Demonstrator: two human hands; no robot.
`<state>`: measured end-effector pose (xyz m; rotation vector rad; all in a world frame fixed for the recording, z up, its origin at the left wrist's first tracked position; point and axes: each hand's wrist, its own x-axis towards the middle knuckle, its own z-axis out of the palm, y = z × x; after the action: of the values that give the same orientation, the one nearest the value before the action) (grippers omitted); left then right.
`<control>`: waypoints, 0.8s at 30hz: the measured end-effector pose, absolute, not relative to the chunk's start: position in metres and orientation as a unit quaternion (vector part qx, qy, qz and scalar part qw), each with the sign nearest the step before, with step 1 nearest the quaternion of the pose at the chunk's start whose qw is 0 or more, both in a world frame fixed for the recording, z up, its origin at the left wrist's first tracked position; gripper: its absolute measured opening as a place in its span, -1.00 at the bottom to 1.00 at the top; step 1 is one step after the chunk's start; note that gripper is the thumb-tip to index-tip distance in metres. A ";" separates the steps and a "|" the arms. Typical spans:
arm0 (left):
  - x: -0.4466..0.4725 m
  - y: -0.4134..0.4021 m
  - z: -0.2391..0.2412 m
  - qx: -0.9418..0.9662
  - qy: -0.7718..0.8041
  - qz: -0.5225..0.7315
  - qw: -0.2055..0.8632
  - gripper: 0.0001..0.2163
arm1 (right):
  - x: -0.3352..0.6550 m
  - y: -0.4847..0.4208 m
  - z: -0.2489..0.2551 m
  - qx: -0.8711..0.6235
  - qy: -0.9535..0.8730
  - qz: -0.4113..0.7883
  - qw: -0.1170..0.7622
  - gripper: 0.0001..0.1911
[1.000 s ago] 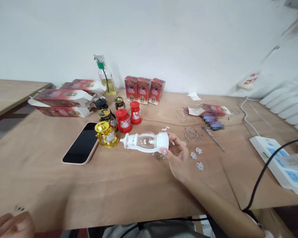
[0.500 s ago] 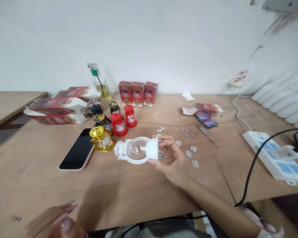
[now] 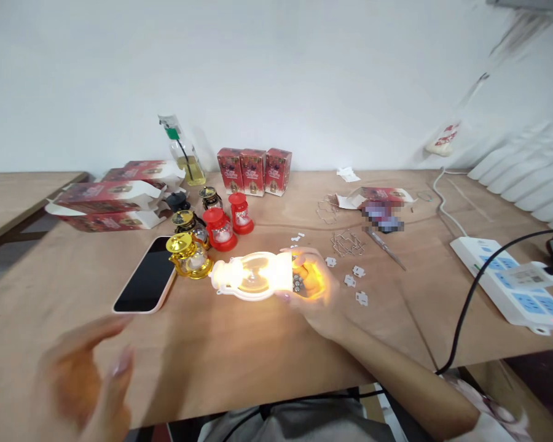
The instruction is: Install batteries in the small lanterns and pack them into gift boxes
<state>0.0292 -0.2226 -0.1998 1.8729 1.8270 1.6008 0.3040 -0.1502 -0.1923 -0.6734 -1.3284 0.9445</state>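
A small white lantern (image 3: 253, 276) glows bright yellow, lying sideways in the air above the table with its base to the right. My right hand (image 3: 316, 285) grips that base between thumb and fingers, and light falls on the palm. Small round silvery cells (image 3: 297, 283) show by the base, inside the hand's curl. My left hand (image 3: 90, 374) is blurred at the lower left, thumb and fingers apart, touching nothing. Just left of the lit lantern stand a gold lantern (image 3: 190, 256) and a red lantern (image 3: 220, 230). A phone (image 3: 145, 276) lies flat beside the gold one.
Red boxes (image 3: 253, 173) stand by the wall, and more (image 3: 110, 197) lie at the left near a bottle (image 3: 187, 156). Wire handles (image 3: 348, 244), white plates (image 3: 349, 280) and a screwdriver (image 3: 386, 248) lie right of centre. A power strip (image 3: 511, 285) with a black cable is at the right.
The white lantern, unlit before, now shines yellow in my right hand. My left hand has risen a little from the table's front edge, and its fingers have spread from the thumb.
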 end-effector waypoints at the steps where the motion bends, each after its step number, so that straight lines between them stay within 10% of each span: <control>1: 0.035 -0.209 -0.191 0.619 0.570 0.534 0.078 -0.60 | 0.304 -0.150 -0.192 -0.300 -0.578 0.421 0.632 -0.61; 8: 0.087 -0.136 -0.147 0.817 0.474 0.286 0.162 -0.29 | 0.305 -0.149 -0.193 -0.297 -0.587 0.420 0.625 -0.62; 13: 0.107 -0.115 -0.172 0.867 0.444 0.208 0.085 -0.61 | 0.305 -0.149 -0.199 -0.315 -0.669 0.285 0.609 -0.65; 24: 0.111 -0.084 -0.229 0.730 0.455 0.462 0.216 -0.53 | 0.359 -0.082 -0.182 -0.509 -0.612 0.266 0.544 -0.70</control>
<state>0.1108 -0.0843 -0.2294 2.0242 1.2618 1.2800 0.3591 -0.0824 -0.1825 -1.2089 -1.4521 0.6315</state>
